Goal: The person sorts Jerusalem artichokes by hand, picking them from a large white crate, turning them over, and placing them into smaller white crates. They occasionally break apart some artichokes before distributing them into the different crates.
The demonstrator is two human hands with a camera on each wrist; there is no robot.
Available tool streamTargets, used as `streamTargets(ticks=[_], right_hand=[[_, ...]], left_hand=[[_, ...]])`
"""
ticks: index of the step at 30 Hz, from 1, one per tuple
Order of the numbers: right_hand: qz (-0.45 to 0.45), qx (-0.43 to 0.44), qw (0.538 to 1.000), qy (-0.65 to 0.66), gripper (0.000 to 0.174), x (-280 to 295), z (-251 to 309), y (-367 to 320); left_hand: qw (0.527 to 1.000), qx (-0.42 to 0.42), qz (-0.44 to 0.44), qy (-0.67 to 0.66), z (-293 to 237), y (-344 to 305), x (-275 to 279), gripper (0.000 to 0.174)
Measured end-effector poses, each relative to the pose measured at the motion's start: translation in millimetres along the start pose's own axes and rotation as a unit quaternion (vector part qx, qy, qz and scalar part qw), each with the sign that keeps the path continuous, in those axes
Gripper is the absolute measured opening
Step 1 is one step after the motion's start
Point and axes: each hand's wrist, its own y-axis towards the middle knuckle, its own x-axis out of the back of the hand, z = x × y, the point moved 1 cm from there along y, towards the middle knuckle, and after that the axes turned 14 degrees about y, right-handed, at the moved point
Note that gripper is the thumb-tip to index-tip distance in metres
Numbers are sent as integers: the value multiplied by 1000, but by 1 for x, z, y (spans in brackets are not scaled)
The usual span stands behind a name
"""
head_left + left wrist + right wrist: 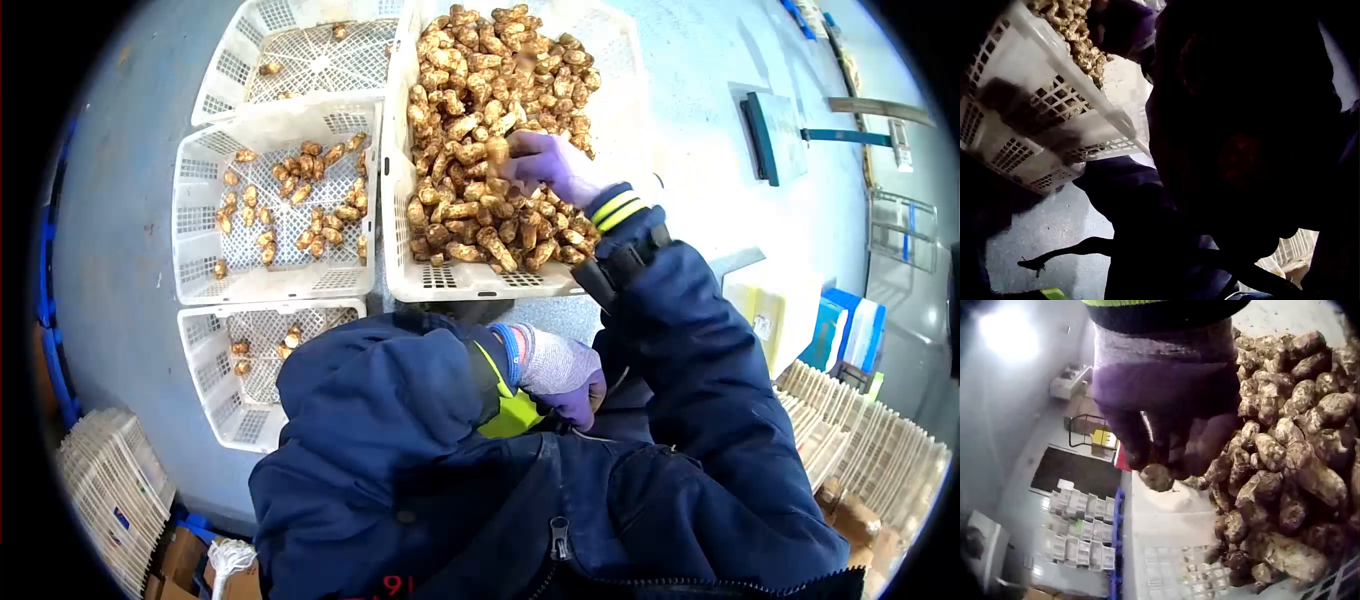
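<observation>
My right hand (550,165), in a purple-palmed glove, is over a large white crate (440,285) heaped with knobbly brown-and-cream mushrooms (465,210). Between its thumb and fingers it holds one mushroom (497,152), blurred in the head view. In the right wrist view, the rounded end of that mushroom (1157,477) shows below the gloved fingertips (1137,456). My left hand (567,375), gloved too, rests low in front of my body with its fingers loosely curled and no object visible in it. The left wrist view is mostly dark there.
Three smaller white crates stand left of the heap: a far one (245,55), a middle one (190,245) and a near one (215,390), each with some mushrooms inside. Stacked white crates (115,495) are at lower left. A yellowish box (765,315) is at right.
</observation>
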Motion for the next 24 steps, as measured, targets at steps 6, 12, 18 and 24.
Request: streamTargets(ticks=[6, 12, 18, 24], right_hand=[[197, 19, 873, 446, 36, -10, 24, -59], [126, 32, 866, 483, 25, -5, 3, -60], [25, 39, 942, 333, 33, -4, 2, -47], [26, 59, 982, -179, 45, -78, 68, -22]], left_hand=[[1000, 14, 16, -7, -5, 7, -5, 30], [999, 23, 22, -1, -11, 12, -8, 26], [1000, 21, 18, 7, -11, 10, -5, 26], [997, 35, 54, 43, -11, 9, 1, 29]])
